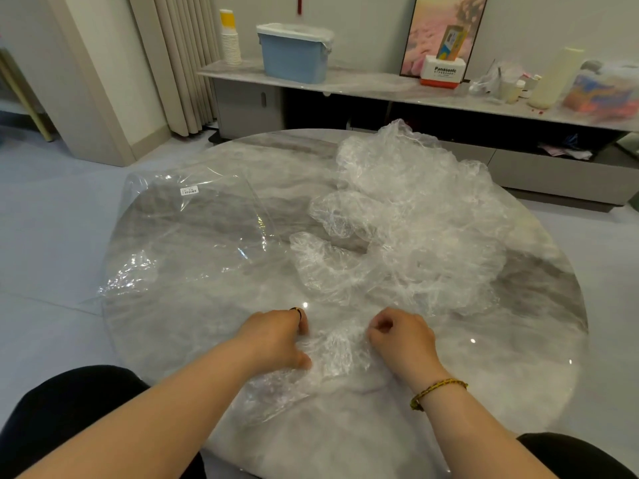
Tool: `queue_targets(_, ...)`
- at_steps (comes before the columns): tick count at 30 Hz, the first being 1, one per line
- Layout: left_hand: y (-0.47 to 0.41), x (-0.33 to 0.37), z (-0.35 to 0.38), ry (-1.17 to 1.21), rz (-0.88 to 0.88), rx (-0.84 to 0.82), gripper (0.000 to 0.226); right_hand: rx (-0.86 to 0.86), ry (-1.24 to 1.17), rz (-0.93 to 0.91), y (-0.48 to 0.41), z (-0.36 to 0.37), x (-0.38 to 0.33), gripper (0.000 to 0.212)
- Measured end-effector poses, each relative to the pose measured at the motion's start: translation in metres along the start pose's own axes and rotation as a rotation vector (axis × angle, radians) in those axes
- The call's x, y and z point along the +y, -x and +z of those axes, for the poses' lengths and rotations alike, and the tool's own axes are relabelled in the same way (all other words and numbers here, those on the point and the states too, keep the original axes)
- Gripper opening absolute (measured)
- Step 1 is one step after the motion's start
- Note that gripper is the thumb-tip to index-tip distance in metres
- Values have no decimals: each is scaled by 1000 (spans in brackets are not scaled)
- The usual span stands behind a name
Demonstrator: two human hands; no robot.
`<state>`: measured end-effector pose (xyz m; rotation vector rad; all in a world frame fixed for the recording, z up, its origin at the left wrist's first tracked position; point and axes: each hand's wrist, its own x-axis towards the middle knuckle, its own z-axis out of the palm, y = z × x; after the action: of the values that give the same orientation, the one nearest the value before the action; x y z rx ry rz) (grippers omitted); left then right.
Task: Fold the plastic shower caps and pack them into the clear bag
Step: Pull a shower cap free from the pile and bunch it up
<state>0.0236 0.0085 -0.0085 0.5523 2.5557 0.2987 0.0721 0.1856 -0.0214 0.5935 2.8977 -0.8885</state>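
Shower caps (415, 219) heaped in a crinkled, translucent pile wait on a round marble desk (518, 357) as a seated person works one of them at the near edge. At far left the clear bag (193, 216), flat and glossy with a small white label (190, 191) near its far corner, lies on the desk and overhangs its rim; nothing can be seen inside it. Next along, the left hand (276, 337), a ring (298, 311) on one finger, has its fingers curled and its thumb pressed onto the left side of a single cap (337, 354), which lies bunched on the desk between the two hands. The right hand (403, 338), a yellow braided bracelet (437, 392) at the wrist, pinches the cap's right side with curled fingers. Beyond it and to the right, the loose pile spreads over the far right of the desk, apart from the bag. The step in hand appears to be the folding of an early cap, with packing seemingly not yet begun. The next move would likely call for drawing the two sides together, pressing air out of the slippery film so the fold holds, then carrying it left to the bag's mouth, whose position cannot be made out.
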Motion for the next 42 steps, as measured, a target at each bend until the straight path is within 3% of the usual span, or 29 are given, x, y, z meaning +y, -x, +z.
queue_targets(3,-1,-3,9,179,3,46,18,7,-385,14,-2,-1,-3,24)
queue_targets(5,-3,-2,14,270,21,78,26,18,-459,12,-1,-4,-6,7)
queue_targets(8,-5,0,13,529,14,108,27,74,-582,45,0,-5,-7,56)
queue_targets(10,-6,-1,9,712,-23,141,26,115,-730,128,5,-10,-12,66)
queue_targets(13,-4,-3,6,911,-67,187,25,10,-760,240,11,-14,-13,53)
queue_targets(15,-2,-1,4,1003,-69,230,24,-226,-793,318,18,-17,-16,33)
queue_targets(17,0,3,2,1068,-57,272,24,-399,-769,341,24,-16,-21,31)
queue_targets(19,3,5,1,1111,-31,297,26,-303,-745,283,26,-12,-25,42)
queue_targets(21,7,7,-1,1140,7,307,29,-55,-641,108,27,-9,-27,56)
queue_targets(24,12,9,-5,1200,62,345,36,80,-523,-81,31,-11,-27,44)
queue_targets(26,14,10,-8,1232,86,388,40,29,-568,29,33,-13,-28,26)
queue_targets(28,14,10,-11,1243,118,424,43,-179,-724,198,36,-14,-30,30)
queue_targets(30,16,12,-12,1226,159,440,44,-358,-895,245,37,-14,-36,29)
queue_targets(33,20,16,-17,1166,230,427,47,-264,-990,130,29,-18,-44,24)
queue_targets(38,25,21,-41,1207,314,476,54,30,-908,-151,20,-36,-65,14)
queue_targets(40,27,18,-49,1165,341,497,55,66,-843,-260,21,-43,-66,12)
queue_targets(42,32,17,-50,1049,353,508,53,63,-790,-357,25,-46,-65,23)
